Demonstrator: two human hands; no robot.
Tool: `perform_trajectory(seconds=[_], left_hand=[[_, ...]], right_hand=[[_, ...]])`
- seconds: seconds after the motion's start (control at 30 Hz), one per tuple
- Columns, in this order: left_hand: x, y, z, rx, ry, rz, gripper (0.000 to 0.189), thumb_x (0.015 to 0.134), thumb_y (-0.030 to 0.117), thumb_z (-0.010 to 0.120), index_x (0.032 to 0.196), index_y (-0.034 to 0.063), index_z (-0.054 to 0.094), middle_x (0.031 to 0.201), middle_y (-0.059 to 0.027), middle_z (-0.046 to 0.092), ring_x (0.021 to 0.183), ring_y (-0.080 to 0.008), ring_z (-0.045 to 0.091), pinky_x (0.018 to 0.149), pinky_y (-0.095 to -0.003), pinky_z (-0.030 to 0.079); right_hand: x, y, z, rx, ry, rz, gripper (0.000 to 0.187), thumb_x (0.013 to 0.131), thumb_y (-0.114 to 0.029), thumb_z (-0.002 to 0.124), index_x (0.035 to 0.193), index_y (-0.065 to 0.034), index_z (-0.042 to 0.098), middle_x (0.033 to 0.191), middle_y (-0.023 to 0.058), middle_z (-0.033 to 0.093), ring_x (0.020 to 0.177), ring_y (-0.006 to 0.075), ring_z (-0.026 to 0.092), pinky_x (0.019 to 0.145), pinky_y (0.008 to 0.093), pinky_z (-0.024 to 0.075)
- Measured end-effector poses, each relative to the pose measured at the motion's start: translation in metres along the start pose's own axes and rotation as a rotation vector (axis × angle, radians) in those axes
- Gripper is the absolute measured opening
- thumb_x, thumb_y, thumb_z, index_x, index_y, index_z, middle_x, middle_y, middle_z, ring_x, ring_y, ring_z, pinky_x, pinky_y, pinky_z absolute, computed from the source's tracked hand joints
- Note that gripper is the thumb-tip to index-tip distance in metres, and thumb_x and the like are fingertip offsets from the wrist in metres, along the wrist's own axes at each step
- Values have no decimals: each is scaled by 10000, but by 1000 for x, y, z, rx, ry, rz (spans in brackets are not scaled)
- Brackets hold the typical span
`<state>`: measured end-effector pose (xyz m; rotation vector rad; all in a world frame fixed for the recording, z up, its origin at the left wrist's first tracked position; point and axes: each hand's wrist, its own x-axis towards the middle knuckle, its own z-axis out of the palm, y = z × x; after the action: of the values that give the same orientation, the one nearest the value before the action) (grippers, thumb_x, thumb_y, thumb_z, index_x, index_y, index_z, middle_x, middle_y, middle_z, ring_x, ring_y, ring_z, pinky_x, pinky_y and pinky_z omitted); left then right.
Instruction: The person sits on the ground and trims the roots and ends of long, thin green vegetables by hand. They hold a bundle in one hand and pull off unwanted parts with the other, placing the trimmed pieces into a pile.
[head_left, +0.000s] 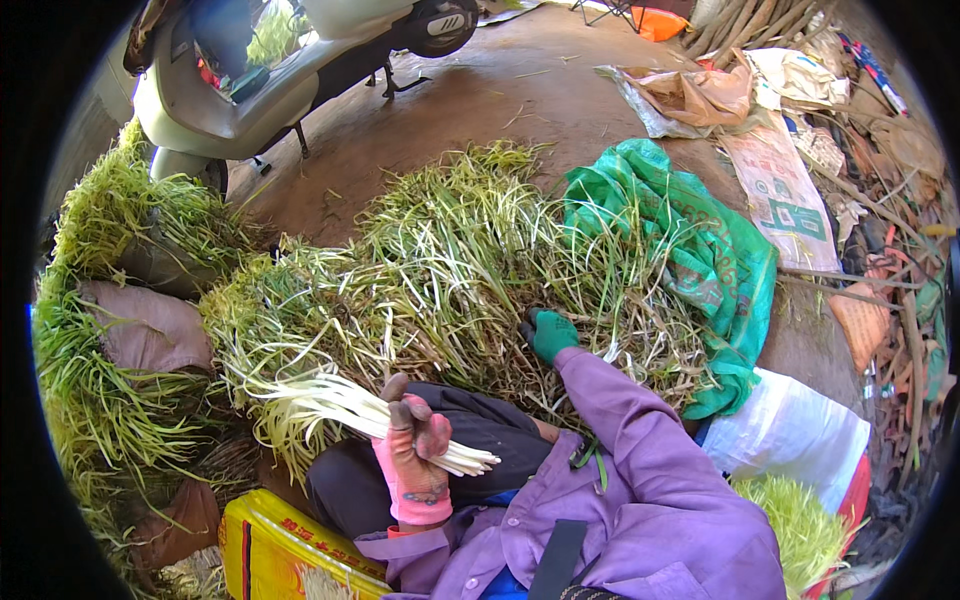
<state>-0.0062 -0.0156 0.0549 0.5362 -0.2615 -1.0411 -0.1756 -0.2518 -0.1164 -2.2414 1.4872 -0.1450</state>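
Note:
My left hand (416, 454), in a pink glove with a stained palm, is closed around a bunch of pale stalks (345, 405) that look like blanched chives. Their white cut ends stick out to the right over my dark trousers, and the yellowish leaves trail left. A big heap of similar green and yellow leaves mixed with dry brown straw (450, 262) lies before me. At its near right side, my right hand (551, 335), in a green glove with dark fingertips, reaches into the heap. Its fingertips are partly hidden there, so whether it grips any stalks is unclear.
A green woven sack (739, 292) lies right of the heap. A yellow printed box (255, 540) stands near my left knee. More leafy bundles (97, 382) line the left side. Beyond stands a scooter (225, 112). Flattened sacks (780, 187) and sticks (750, 30) lie at right.

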Motion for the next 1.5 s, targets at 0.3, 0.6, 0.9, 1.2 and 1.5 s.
perform_trajectory(seconds=[0.3, 0.6, 0.9, 1.2, 1.5], left_hand=[[-4, -8, 3, 215, 223, 34, 504, 949, 261, 614, 1359, 25, 438, 763, -15, 568, 382, -53, 309, 360, -214, 245], [-5, -7, 10, 199, 193, 14, 476, 917, 136, 636, 1328, -10, 447, 795, -64, 575, 353, -55, 313, 333, -224, 264], [-22, 3, 34, 238, 253, -43, 580, 812, 36, 745, 1314, -13, 458, 867, -96, 665, 373, -99, 421, 343, -255, 297], [-23, -2, 42, 393, 362, -72, 530, 819, -13, 699, 1295, -35, 467, 848, -83, 645, 393, -109, 429, 369, -276, 324], [-21, -14, 33, 567, 389, -51, 373, 836, 37, 731, 1125, -3, 498, 626, 9, 474, 404, -74, 365, 372, -239, 269]], right_hand=[[-15, 15, -37, 873, 378, 156, 266, 941, -283, 558, 1040, -42, 607, 869, 137, 660, 748, 232, 646, 659, 383, 512], [-115, -25, -187, 1737, 352, -196, 257, 924, -300, 658, 1045, -78, 613, 665, 14, 557, 572, 117, 546, 477, 270, 406], [-137, -79, -124, 1307, -232, 24, 284, 932, -218, 632, 1124, -15, 582, 859, -23, 585, 742, 64, 537, 657, 232, 465], [-169, -112, -129, 1266, -370, -43, 261, 947, -168, 609, 1143, 4, 591, 819, -41, 542, 713, 28, 492, 614, 201, 426], [-163, -108, -129, 607, -189, -548, 489, 895, -378, 626, 1200, 0, 567, 1052, 218, 631, 971, 356, 627, 862, 415, 488]])
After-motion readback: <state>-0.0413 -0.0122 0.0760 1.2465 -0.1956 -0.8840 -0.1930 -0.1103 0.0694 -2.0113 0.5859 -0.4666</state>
